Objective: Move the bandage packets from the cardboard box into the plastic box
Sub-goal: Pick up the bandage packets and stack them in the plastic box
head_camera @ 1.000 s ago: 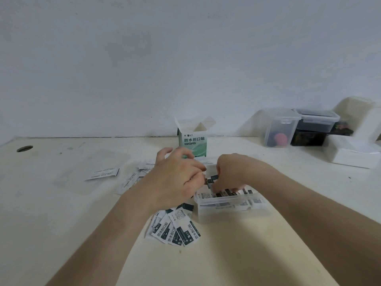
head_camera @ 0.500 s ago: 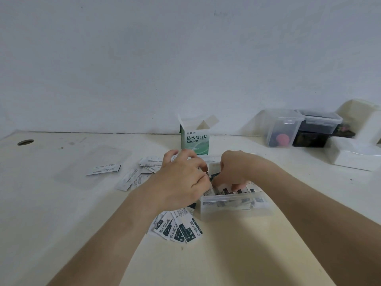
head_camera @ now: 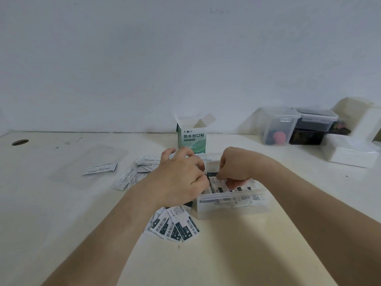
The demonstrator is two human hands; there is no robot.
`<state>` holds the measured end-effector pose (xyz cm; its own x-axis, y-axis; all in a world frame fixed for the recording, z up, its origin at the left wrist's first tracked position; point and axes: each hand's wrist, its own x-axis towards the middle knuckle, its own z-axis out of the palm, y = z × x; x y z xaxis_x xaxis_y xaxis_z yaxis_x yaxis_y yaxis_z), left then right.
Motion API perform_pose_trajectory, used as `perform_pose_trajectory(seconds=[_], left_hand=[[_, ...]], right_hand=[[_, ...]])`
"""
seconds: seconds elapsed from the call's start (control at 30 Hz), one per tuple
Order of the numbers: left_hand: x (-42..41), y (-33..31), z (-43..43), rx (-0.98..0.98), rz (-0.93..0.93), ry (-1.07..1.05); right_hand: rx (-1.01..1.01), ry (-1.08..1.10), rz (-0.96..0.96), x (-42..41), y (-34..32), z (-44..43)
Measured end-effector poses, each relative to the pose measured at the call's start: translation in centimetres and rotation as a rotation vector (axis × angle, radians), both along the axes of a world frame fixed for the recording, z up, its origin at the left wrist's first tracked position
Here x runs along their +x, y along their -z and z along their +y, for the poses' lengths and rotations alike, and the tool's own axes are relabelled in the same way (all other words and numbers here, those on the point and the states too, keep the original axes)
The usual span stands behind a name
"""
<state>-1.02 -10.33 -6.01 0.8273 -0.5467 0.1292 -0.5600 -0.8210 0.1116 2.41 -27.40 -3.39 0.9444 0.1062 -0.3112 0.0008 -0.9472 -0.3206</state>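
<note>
Packed flat in a layer inside the plastic box [head_camera: 231, 209]: bandage packets [head_camera: 224, 187], small white sachets with dark bands and black print, one showing a dark edge between the two hands

Translucent, lidless and low-walled, sitting on the table [head_camera: 61, 213] right of centre, print of the sachets showing blurred through the near wall

Right hand [head_camera: 237, 166] over the box from the right, fingers curled under, thumb and fingertips pinching the sachets at the box's left end

Left hand [head_camera: 181, 178] just left of the box, fingers bent down to the same end, tips meeting the sachets; cannot tell whether pinching or only pressing

Both forearms reaching in from the near edge

Fanned on the table just near and left of the box, partly under the left wrist: more sachets [head_camera: 175, 226], printed faces up, dark green blocks with white characters

Further left and farther back, a loose scatter of sachets [head_camera: 132, 176] lying pale side up, and one lone sachet [head_camera: 100, 168] apart from them, resting on a clear flat lid [head_camera: 82, 182]

Beyond the hands, upright near the wall: the cardboard box [head_camera: 192, 139], white and green with printed characters, top flaps open

Far left, a round hole [head_camera: 20, 142] in the tabletop

Far right, a clear lidded tub [head_camera: 278, 126] with something pink inside, a darker lidded tub [head_camera: 313, 122] stacked beside it, and white foam blocks [head_camera: 350, 151]
</note>
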Motion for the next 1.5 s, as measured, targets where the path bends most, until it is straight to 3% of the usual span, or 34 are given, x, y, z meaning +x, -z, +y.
perform_pose_trajectory(seconds=[0.4, 0.63, 1.1, 1.2, 1.37, 1.5], left_hand=[[-0.5, -0.7, 0.0, -0.086, 0.063, 0.003], [-0.2, -1.3, -1.3, -0.080, 0.124, 0.033], [-0.4, -0.6, -1.0, -0.218, 0.062, 0.030], [-0.6, -0.8, -0.5, -0.334, -0.003, 0.022], [-0.6, -1.4, 3.0, -0.574, -0.096, -0.190], [-0.7, -0.2, 6.4, -0.408, 0.104, -0.352]], right_hand=[[0.034, -0.075, -0.007, -0.6, -0.9, -1.2], [-0.090, -0.203, 0.045, -1.5, -1.9, -1.3], [0.001, -0.080, 0.118, -0.8, -0.6, -1.3], [0.019, -0.070, 0.117, -0.9, -0.7, -1.3], [-0.014, -0.090, -0.010, -1.4, -1.7, -0.9], [0.130, -0.143, -0.330, -3.5, -3.3, 1.9]])
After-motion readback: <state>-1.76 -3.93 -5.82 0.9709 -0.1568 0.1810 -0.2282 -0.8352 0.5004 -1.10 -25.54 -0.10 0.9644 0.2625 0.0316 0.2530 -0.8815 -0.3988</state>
